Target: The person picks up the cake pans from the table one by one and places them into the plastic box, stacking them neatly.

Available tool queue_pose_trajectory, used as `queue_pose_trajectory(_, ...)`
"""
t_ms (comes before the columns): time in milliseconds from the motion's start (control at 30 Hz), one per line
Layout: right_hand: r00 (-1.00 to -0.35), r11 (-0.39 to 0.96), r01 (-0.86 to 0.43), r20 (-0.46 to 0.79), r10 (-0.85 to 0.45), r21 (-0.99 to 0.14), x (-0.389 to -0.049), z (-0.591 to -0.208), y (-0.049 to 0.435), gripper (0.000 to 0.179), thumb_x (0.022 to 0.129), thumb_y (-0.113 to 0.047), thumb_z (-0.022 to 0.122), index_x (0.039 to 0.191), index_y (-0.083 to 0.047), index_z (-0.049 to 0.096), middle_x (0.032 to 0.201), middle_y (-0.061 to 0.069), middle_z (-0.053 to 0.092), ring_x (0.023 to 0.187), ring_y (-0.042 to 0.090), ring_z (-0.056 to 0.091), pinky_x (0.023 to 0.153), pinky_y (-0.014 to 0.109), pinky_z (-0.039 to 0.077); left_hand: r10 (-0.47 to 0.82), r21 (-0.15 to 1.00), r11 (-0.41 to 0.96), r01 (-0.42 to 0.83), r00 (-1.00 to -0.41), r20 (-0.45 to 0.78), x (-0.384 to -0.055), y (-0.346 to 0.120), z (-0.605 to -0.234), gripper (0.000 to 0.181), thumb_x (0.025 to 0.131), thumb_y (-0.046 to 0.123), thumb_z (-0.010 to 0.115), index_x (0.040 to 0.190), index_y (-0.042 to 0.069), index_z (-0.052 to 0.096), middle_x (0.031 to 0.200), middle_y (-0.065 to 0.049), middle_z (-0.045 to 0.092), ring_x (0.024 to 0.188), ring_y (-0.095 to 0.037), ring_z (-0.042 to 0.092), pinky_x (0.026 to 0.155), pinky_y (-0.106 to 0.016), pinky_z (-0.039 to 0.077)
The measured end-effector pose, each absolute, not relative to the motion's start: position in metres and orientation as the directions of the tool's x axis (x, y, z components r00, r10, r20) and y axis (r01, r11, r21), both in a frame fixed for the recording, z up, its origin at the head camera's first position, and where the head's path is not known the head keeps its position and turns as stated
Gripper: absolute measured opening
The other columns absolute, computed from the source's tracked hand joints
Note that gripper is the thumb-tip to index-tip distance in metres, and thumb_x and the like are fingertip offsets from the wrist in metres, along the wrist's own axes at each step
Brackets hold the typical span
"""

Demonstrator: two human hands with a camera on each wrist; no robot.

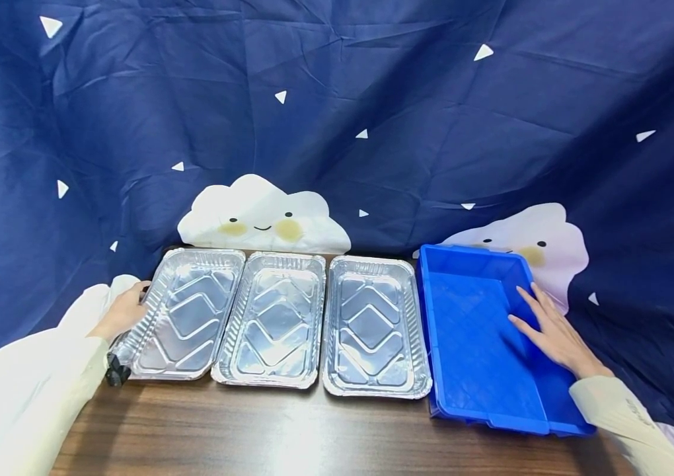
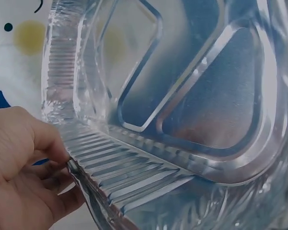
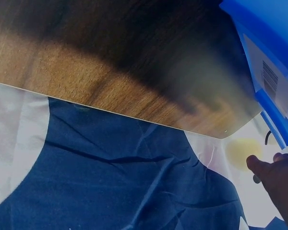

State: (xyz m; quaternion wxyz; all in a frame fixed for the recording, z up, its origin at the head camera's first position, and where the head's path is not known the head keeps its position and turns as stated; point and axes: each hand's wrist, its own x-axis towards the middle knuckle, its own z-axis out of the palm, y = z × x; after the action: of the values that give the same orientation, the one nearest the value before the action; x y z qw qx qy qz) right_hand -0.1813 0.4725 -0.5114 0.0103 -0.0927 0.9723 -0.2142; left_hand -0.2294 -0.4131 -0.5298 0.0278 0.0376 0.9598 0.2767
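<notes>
Head view and wrist views: left hand (image 1: pixel 121 313) grips leftmost foil tray (image 1: pixel 193 320), right hand (image 1: pixel 560 337) spread at blue plastic bin (image 1: pixel 476 344)

Head: Three rectangular aluminium foil trays stand side by side on a wood-grain table (image 1: pixel 242 426), with the blue plastic bin at the right end of the row. The left hand is at the outer long side of the leftmost foil tray. Just beside that tray is the middle foil tray (image 1: pixel 274 320), then the right foil tray (image 1: pixel 371 320), next to the bin. The right hand reaches across the bin's right wall, its fingers straight and parted. Behind hangs a navy backdrop (image 1: pixel 325 125) printed with white triangles and smiling clouds.

Left wrist: Fingers curl round the rim of the leftmost foil tray, grasping it beside the fluted wall.

Right wrist: A barcode label (image 3: pixel 270 79) shows on the bin's outer side. The thumb and part of the right hand appear near the bin's lower edge; whether they touch it, I cannot tell.
</notes>
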Motion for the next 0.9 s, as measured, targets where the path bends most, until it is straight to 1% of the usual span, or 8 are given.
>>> queue_pose_trajectory(133,-0.982,0.889,-0.177,0.022,-0.185,-0.422,-0.182,-0.51,0.472,0.08,0.11,-0.042,0.051,0.171,-0.012,0.01,0.175,0.025,-0.004,0.155,0.056,-0.003,0.111,0.088,0.007,0.084,0.564,0.825,0.029,-0.994,-0.072,-0.23,-0.415,-0.523,0.064,0.084,-0.009,0.051,0.143,-0.024,0.034,0.119,-0.049,0.056,0.109,-0.061,0.058,0.092,-0.066,0.05)
queue_pose_trajectory(267,-0.982,0.889,-0.178,0.023,-0.186,-0.422,-0.183,-0.51,0.472,0.079,0.11,-0.043,0.051,0.171,-0.012,0.011,0.174,0.025,-0.004,0.155,0.056,-0.003,0.111,0.088,0.007,0.063,0.594,0.804,-0.017,-0.991,-0.114,-0.228,-0.416,-0.516,0.066,0.086,-0.005,0.057,0.145,-0.021,0.034,0.124,-0.05,0.054,0.113,-0.061,0.057,0.093,-0.063,0.051)
queue_pose_trajectory(400,-0.982,0.888,-0.179,0.022,-0.187,-0.423,-0.183,-0.51,0.472,0.079,0.11,-0.043,0.051,0.171,-0.011,0.011,0.175,0.025,-0.005,0.156,0.056,-0.003,0.111,0.088,0.006,0.038,0.633,0.772,-0.064,-0.989,-0.146,-0.227,-0.417,-0.51,0.068,0.086,-0.004,0.061,0.146,-0.018,0.033,0.124,-0.049,0.053,0.113,-0.058,0.057,0.088,-0.052,0.055)
queue_pose_trajectory(467,-0.982,0.889,-0.177,0.019,-0.186,-0.423,-0.183,-0.51,0.471,0.079,0.11,-0.043,0.05,0.171,-0.011,0.011,0.175,0.024,-0.006,0.156,0.056,-0.004,0.111,0.088,0.006,0.033,0.647,0.759,-0.075,-0.988,-0.153,-0.226,-0.418,-0.508,0.068,0.086,-0.005,0.063,0.146,-0.017,0.033,0.12,-0.046,0.055,0.107,-0.052,0.059,0.082,-0.042,0.055)
queue_pose_trajectory(600,-0.983,0.89,-0.171,0.013,-0.183,-0.422,-0.182,-0.511,0.471,0.08,0.11,-0.043,0.051,0.171,-0.012,0.01,0.175,0.023,-0.007,0.155,0.056,-0.004,0.111,0.088,0.007,0.04,0.67,0.739,-0.069,-0.989,-0.145,-0.226,-0.421,-0.507,0.068,0.086,-0.007,0.065,0.145,-0.016,0.032,0.106,-0.036,0.06,0.09,-0.031,0.062,0.07,-0.026,0.05)
queue_pose_trajectory(667,-0.983,0.891,-0.169,0.01,-0.181,-0.422,-0.182,-0.512,0.472,0.08,0.11,-0.043,0.051,0.171,-0.013,0.01,0.175,0.023,-0.006,0.155,0.056,-0.003,0.111,0.089,0.007,0.04,0.677,0.733,-0.066,-0.989,-0.14,-0.225,-0.422,-0.505,0.069,0.086,-0.007,0.065,0.145,-0.016,0.032,0.104,-0.035,0.061,0.087,-0.023,0.06,0.069,-0.023,0.049)
queue_pose_trajectory(767,-0.983,0.891,-0.168,0.007,-0.182,-0.422,-0.182,-0.512,0.473,0.08,0.11,-0.044,0.05,0.171,-0.013,0.009,0.175,0.023,-0.006,0.155,0.056,-0.003,0.11,0.089,0.008,0.032,0.683,0.727,-0.068,-0.991,-0.133,-0.225,-0.424,-0.502,0.069,0.086,-0.006,0.067,0.145,-0.016,0.032,0.105,-0.038,0.062,0.086,-0.018,0.059,0.067,-0.024,0.05)
queue_pose_trajectory(900,-0.983,0.889,-0.17,0.009,-0.183,-0.425,-0.182,-0.511,0.473,0.08,0.11,-0.044,0.05,0.171,-0.013,0.01,0.175,0.023,-0.007,0.155,0.057,-0.003,0.11,0.089,0.008,0.028,0.667,0.742,-0.068,-0.991,-0.132,-0.225,-0.426,-0.493,0.07,0.087,-0.003,0.069,0.144,-0.017,0.033,0.111,-0.042,0.06,0.089,-0.026,0.063,0.067,-0.026,0.052)
